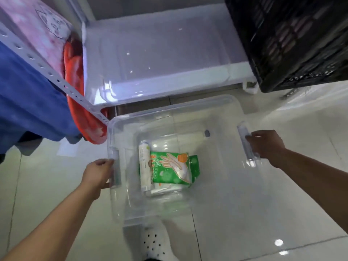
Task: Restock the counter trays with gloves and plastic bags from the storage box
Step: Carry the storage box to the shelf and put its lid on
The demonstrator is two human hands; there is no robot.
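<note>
Head view, looking down. I see a clear box (216,185) on pale floor tiles (282,213), its long axis running left to right and its open top facing the camera.

The left hand (98,175) grips the box's left rim at its handle (116,167), fingers curled over the edge. The right hand (266,145) grips the right handle (245,142), fingers curled over the bar. Both forearms reach in from the near side.

Contents lie left of the box's centre, on its bottom. A green glove pack (172,167), printed with a hand outline, lies flat with its long axis roughly near to far; the printed fingers point far-left. A second green pack (194,164) shows at its right edge, partly beneath it. A white roll (145,166), which I take to be the plastic bags, lies just left of the glove pack and touching it, long axis near to far. A pale flat packet (165,190) shows under their near ends; I cannot tell what it is.

Far of the box, a white lid-like tray (160,53) sits on a low shelf. A black crate (291,40) stands at far right. At far left, a perforated white shelf rail (56,78) crosses blue cloth (28,100) and a red bag (77,87). A white perforated shoe (152,242) shows through the box's near wall.
</note>
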